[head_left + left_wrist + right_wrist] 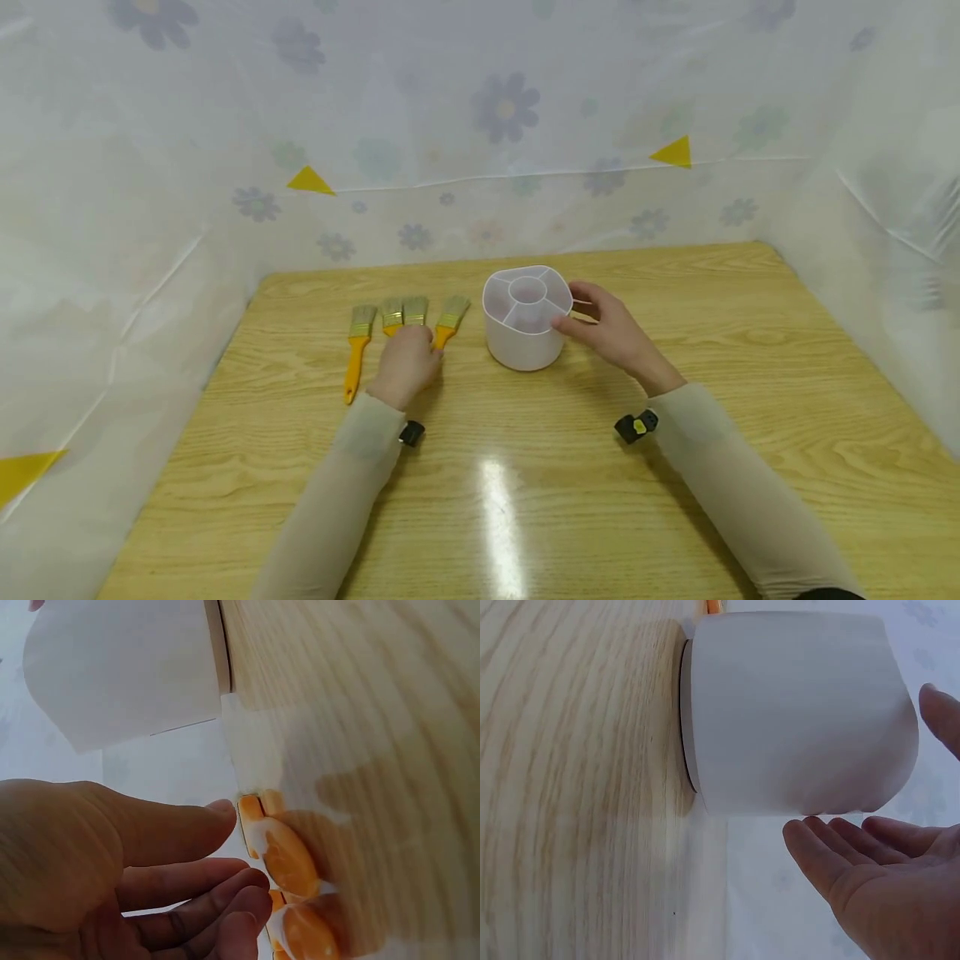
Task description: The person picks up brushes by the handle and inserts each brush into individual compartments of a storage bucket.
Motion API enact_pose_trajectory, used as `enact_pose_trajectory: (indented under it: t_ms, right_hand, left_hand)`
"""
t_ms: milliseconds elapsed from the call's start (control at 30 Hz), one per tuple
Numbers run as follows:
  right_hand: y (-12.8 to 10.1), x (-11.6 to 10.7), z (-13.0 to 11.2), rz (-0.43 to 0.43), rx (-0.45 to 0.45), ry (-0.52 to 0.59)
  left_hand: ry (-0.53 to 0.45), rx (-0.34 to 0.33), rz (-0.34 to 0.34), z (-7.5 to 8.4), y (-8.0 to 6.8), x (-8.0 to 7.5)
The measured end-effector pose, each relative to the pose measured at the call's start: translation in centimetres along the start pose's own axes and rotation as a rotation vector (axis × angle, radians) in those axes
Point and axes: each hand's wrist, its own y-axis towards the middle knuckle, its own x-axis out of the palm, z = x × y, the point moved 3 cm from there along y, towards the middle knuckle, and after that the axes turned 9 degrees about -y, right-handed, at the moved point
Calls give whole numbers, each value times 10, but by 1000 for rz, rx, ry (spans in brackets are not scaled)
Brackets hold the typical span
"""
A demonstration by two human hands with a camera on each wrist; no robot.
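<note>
Wooden counter (525, 500) with pale grain, hemmed by flower-printed translucent plastic sheeting (480, 125) carrying small yellow triangles. Near the counter's centre, toward twelve o'clock, a white round plastic holder with divided compartments (525, 321), standing upright. At its nine o'clock, a row of four flat paintbrushes with yellow handles and pale bristles (358, 346), bristles pointing to twelve o'clock, lying close side by side. Left hand (406, 362) resting palm down over the handles of the middle brushes; in the left wrist view, fingers (202, 889) loosely bent and spread just beside the yellow handle ends (285, 859), not gripping anything. Right hand (607, 327) at the holder's three o'clock, fingers (832, 851) straight and relaxed, fingertips at the white wall (795, 712), released rather than clasping; touching or just apart, cannot tell.
</note>
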Motion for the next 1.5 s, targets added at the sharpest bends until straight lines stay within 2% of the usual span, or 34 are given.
enact_pose_trajectory:
  t_ms: [167,300,500,633,867,1167,1333,1500]
  right_hand:
    - [3,2,6,-8,-21,8]
    - [2,3,4,-15,-3,6]
    - [2,4,2,-10,-7,28]
    - [3,4,3,-11,-16,37]
    - [3,4,2,-16,-14,36]
    - [15,7,33,-5,-41,45]
    - [14,8,32,-23,-53,31]
    - [12,8,20,-35,-56,46]
  left_hand:
    - [-37,2,-16,-3,4,3]
    - [-77,0,-37,-6,6,4]
    - [-126,13,-117,-8,7,3]
    - [-132,29,-143,-8,8,2]
    - [-122,71,-153,-9,9,3]
    - [-112,96,-161,-6,9,3]
    - [-121,100,-171,-5,9,4]
    - [-93,90,-154,-4,10,5]
